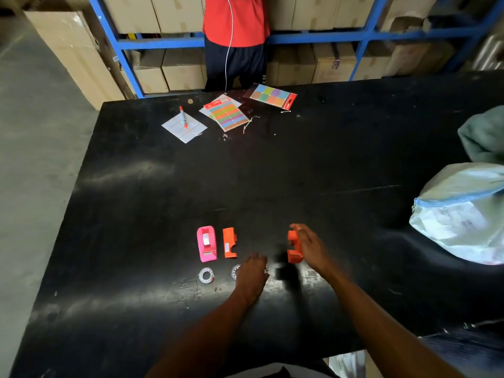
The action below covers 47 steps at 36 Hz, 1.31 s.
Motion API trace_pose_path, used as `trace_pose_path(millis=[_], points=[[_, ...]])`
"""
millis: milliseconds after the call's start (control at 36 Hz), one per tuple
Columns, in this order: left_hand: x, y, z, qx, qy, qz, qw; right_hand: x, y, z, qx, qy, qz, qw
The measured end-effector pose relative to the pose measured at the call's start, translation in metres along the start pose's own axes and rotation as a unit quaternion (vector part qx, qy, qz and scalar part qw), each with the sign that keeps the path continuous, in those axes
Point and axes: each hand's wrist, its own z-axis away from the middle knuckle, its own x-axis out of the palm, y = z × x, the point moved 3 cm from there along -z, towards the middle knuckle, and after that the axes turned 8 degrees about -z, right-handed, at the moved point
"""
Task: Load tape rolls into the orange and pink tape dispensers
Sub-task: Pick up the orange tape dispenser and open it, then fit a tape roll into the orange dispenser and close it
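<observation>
On the black table (163,203) a pink tape dispenser (206,243) stands upright near the front, a white roll inside it. Beside it on the right lies an orange dispenser (229,242) on its side. My right hand (309,246) grips a second orange dispenser (294,245) further right, just above the table. A clear tape roll (206,275) lies in front of the pink dispenser. My left hand (252,274) rests palm down over another tape roll (235,271), of which only the left edge shows; whether the fingers hold it is hidden.
At the table's far side lie a marker pen on white label sheets (184,127) and two packs of coloured sticky labels (228,113). A person in red stands behind the table (236,36). Plastic-wrapped bundles (463,214) crowd the right edge. Shelves of cartons stand behind.
</observation>
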Motion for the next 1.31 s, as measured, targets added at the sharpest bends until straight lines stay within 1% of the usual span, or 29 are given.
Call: trace_pose_path(millis=[194, 250, 333, 389, 444, 556, 639, 750, 806, 861, 944, 1000, 1139, 1222, 1306], points=[[0.009, -0.004, -0.007, 0.008, 0.025, -0.012, 1.0, 0.004, 0.005, 0.0, 0.018, -0.033, -0.006, 0.999], [0.008, -0.01, -0.005, 0.006, 0.063, -0.006, 0.998, 0.005, 0.006, -0.002, 0.021, -0.039, -0.013, 0.999], [0.007, -0.028, 0.007, -0.021, 0.126, 0.022, 0.992, 0.011, 0.01, -0.006, 0.027, -0.054, -0.008, 0.998], [0.01, -0.044, 0.02, -0.04, 0.15, 0.04, 0.987, 0.018, 0.014, -0.011, 0.038, -0.067, -0.014, 0.997], [0.017, -0.056, 0.031, -0.045, 0.149, 0.045, 0.987, 0.028, 0.016, -0.014, 0.049, -0.084, -0.019, 0.995], [0.026, -0.063, 0.039, -0.056, 0.113, 0.024, 0.992, 0.048, 0.012, -0.017, 0.056, -0.116, -0.013, 0.992], [0.026, -0.066, 0.039, -0.074, 0.126, 0.043, 0.988, 0.061, 0.008, -0.018, 0.055, -0.12, -0.004, 0.991], [0.024, -0.074, 0.036, -0.072, 0.112, 0.042, 0.99, 0.064, 0.006, -0.015, 0.062, -0.125, 0.006, 0.99], [0.02, -0.077, 0.033, -0.077, 0.111, 0.079, 0.988, 0.061, 0.006, -0.014, 0.058, -0.131, 0.009, 0.99], [0.011, -0.075, 0.033, -0.074, 0.113, 0.15, 0.979, 0.057, 0.006, -0.013, 0.051, -0.128, 0.02, 0.99], [-0.009, -0.066, 0.037, -0.037, 0.122, 0.234, 0.964, 0.052, 0.007, -0.011, 0.054, -0.124, 0.025, 0.99], [-0.02, -0.06, 0.039, -0.029, 0.122, 0.304, 0.944, 0.051, 0.007, -0.01, 0.055, -0.123, 0.028, 0.99], [-0.036, -0.049, 0.036, -0.08, 0.1, 0.449, 0.884, 0.06, 0.01, -0.011, 0.049, -0.131, 0.052, 0.989], [-0.044, -0.045, 0.034, -0.094, 0.088, 0.491, 0.862, 0.069, 0.012, -0.012, 0.041, -0.135, 0.066, 0.988], [-0.053, -0.04, 0.034, -0.084, 0.081, 0.497, 0.86, 0.075, 0.006, -0.009, 0.031, -0.135, 0.064, 0.988]])
